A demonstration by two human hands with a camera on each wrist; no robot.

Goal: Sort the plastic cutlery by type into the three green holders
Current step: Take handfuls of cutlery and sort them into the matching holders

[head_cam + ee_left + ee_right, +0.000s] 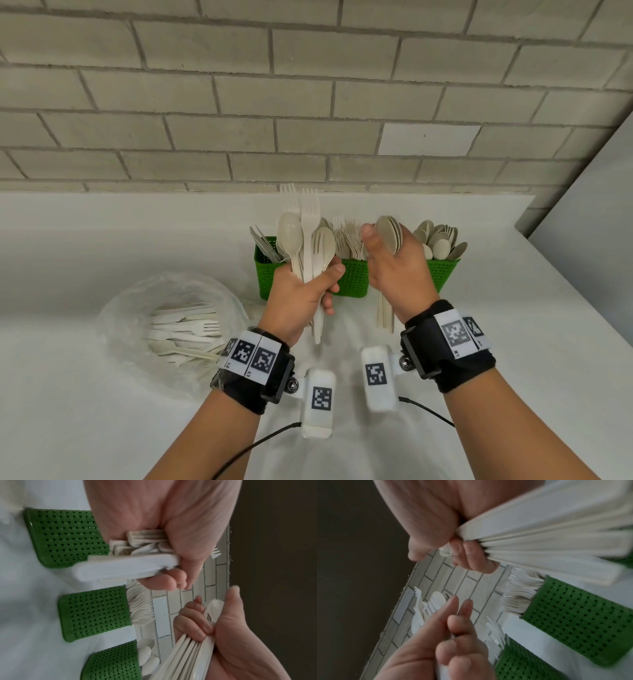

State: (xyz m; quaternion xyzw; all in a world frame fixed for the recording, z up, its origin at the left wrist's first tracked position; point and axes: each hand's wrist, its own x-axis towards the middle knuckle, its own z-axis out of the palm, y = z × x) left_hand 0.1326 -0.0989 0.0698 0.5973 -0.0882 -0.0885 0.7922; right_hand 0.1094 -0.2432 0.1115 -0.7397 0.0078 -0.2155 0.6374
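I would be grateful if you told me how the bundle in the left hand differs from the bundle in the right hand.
The left hand grips a mixed bundle of forks and spoons; the right hand grips a spoon stack only.
The mixed bundle's heads splay at uneven heights, forks tallest; the spoon stack's bowls nest closely together.
Both are pale plastic cutlery, held upright in front of the green holders, handles pointing down.

Cutlery: matt cream plastic, smooth, handles flat-edged; green holders: woven-pattern plastic, perforated, slight gloss at the base rim; bag: thin clear plastic film, crinkled, faintly shiny; worktop: smooth white, matt; wall: grey brick, rough, with recessed mortar lines; wristbands: black cloth with printed paper-like tags.
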